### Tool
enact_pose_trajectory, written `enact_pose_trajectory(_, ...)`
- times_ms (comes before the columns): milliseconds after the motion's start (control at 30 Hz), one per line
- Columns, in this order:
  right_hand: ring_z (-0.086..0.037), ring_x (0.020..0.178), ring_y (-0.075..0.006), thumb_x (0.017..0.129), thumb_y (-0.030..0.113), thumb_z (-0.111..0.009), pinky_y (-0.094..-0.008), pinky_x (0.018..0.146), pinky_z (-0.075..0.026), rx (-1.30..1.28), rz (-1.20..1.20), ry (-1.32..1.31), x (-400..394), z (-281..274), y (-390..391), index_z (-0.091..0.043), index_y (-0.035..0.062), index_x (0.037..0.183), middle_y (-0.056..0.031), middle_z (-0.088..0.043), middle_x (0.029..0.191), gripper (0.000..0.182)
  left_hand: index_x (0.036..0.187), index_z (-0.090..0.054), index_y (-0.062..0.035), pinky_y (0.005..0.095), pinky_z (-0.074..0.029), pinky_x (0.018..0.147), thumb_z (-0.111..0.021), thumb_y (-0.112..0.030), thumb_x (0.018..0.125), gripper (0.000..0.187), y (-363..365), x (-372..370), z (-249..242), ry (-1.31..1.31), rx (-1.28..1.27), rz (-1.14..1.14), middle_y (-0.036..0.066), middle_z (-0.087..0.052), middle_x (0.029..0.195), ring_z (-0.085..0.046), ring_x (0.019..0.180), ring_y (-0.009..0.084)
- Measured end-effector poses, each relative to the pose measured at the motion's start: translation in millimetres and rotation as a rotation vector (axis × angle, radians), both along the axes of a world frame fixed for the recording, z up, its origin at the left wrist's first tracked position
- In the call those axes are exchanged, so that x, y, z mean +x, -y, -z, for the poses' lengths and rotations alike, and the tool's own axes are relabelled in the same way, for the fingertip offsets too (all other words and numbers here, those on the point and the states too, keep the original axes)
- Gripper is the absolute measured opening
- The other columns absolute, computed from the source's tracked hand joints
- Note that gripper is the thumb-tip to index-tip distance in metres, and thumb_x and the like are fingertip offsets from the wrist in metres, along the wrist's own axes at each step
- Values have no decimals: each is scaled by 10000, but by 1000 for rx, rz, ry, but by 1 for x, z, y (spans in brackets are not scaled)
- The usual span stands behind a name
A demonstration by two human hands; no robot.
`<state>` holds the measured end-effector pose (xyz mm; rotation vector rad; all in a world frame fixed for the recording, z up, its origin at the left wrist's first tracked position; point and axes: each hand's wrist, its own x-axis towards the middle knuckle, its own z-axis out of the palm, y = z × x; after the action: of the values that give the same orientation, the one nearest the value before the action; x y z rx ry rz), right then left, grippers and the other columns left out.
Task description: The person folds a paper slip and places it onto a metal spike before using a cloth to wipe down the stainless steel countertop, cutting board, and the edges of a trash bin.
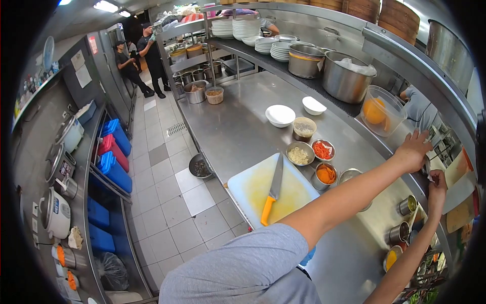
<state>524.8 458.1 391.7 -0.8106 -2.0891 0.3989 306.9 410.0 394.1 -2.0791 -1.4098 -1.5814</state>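
Both my arms stretch to the far right, over the counter's edge. My left hand [414,151] lies at the steel shelf rail with its fingers spread. Just below it is my right hand [437,188], its fingers pressed together by a small pale, shiny thing that I cannot make out. Pale sheets or boards [459,190] stand close beside the right hand. Away from both hands, a knife with a yellow handle [274,190] rests on a stained white cutting board [245,183]. Bowls of chopped garlic [299,153], red strips [322,150] and orange slices [326,174] stand behind the board.
White bowls [280,116] and a tub [214,96] stand on the steel counter [238,131]. Large pots [349,78] and stacked plates [246,28] line the shelf. Small containers [393,257] sit near my right forearm. Two people [152,55] stand in the aisle.
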Motion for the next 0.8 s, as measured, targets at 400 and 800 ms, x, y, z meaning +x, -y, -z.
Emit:
enact_pose_trajectory(400,-608,998,-225,761,-72,-508,-329,877,-464,30,75,-56,-13,-4,13,-542,17,1125,-130,-615,1030,376,933,-716,-91,532,-350,1114,-712,-175,727,223,-8,-9,-1,24,52,43,238,-497,1414,-398,1323,526)
enact_pose_trajectory(800,-586,1120,-241,936,179,-635,-323,986,-408,-40,195,-58,-15,-17,32,-626,-1,1039,-122,-627,1232,207,982,-664,-125,567,-354,1083,-725,-173,705,288,8,-10,-6,-5,31,134,128,-464,1461,-334,1371,486)
